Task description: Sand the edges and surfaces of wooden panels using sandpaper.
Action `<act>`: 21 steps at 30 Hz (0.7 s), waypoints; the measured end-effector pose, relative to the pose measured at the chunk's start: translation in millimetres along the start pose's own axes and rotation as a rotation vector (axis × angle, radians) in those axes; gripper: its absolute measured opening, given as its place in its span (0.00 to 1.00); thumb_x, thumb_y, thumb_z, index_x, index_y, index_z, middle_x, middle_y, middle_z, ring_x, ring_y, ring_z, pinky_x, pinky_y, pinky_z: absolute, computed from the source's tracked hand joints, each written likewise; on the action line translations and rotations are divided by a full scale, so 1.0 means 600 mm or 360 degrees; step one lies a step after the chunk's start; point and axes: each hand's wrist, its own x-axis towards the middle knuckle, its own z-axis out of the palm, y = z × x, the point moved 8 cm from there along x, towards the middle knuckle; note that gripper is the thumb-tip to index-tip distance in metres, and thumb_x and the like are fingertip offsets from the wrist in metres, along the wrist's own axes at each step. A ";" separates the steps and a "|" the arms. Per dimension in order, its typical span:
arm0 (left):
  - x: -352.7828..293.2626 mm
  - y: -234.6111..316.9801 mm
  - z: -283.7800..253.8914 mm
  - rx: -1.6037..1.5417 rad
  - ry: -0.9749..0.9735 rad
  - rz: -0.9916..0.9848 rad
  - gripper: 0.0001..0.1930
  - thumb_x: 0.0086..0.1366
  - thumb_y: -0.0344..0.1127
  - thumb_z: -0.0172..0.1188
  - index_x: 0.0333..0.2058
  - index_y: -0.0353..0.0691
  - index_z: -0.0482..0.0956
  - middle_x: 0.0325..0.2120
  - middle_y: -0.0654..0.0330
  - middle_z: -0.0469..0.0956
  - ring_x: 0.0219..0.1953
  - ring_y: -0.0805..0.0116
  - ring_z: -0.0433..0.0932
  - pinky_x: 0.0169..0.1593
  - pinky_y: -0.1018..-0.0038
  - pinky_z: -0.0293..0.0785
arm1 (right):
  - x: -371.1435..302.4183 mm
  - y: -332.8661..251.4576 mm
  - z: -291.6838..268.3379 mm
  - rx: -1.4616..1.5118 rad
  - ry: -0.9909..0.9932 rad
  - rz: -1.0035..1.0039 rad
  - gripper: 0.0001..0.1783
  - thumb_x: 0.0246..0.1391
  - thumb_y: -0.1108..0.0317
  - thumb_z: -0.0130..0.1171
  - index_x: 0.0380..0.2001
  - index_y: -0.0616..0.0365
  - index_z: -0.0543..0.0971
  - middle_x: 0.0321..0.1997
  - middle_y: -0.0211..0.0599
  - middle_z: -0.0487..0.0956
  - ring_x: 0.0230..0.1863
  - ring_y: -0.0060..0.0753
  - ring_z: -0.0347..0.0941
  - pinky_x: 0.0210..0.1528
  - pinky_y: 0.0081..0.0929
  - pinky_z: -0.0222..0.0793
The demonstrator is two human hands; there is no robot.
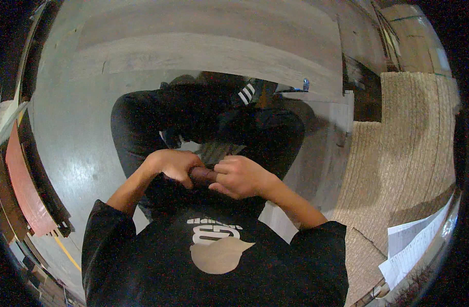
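In front of my lap, a short, dark reddish-brown, rounded thing (202, 176) lies between my two hands. Its kind I cannot make out. My left hand (177, 165) is closed at its left end, thumb pointing down along it. The curled fingers of my right hand (239, 176) close round the other end and hide part of it. Below my hands is my black shirt (157, 256) with a pale print. My bent legs in black trousers (147, 115) spread out beyond them, with white stripes near one ankle.
A long grey wood-grain board (214, 48) spans the far side. Beside it stands a small blue object (306, 84). Ribbed tan cardboard (413, 138) is stacked at the right, with printed papers (411, 248) on it. Reddish boards (27, 179) lie at the left by the grey floor (75, 138).
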 end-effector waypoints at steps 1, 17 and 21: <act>-0.003 0.009 -0.005 0.0000 0.0002 0.0000 0.21 0.43 0.39 0.70 0.36 0.34 0.80 0.28 0.47 0.82 0.32 0.48 0.81 0.37 0.59 0.75 | -0.001 -0.002 -0.003 -0.0001 -0.0001 -0.0001 0.16 0.53 0.61 0.63 0.44 0.54 0.81 0.27 0.39 0.74 0.31 0.45 0.74 0.34 0.40 0.71; -0.016 0.034 -0.068 0.0523 0.0589 -0.0251 0.17 0.45 0.38 0.69 0.36 0.42 0.82 0.34 0.51 0.83 0.41 0.44 0.81 0.43 0.51 0.76 | -0.024 0.034 0.018 0.0264 -0.0116 0.0433 0.07 0.50 0.70 0.58 0.29 0.63 0.74 0.32 0.47 0.74 0.33 0.56 0.75 0.37 0.47 0.75; -0.011 0.036 -0.064 0.0444 0.0535 -0.0267 0.18 0.44 0.38 0.70 0.37 0.42 0.82 0.32 0.49 0.82 0.41 0.44 0.81 0.43 0.53 0.76 | -0.030 0.034 0.011 0.0260 -0.0111 0.0462 0.07 0.49 0.70 0.59 0.29 0.62 0.73 0.32 0.46 0.74 0.32 0.54 0.76 0.36 0.47 0.75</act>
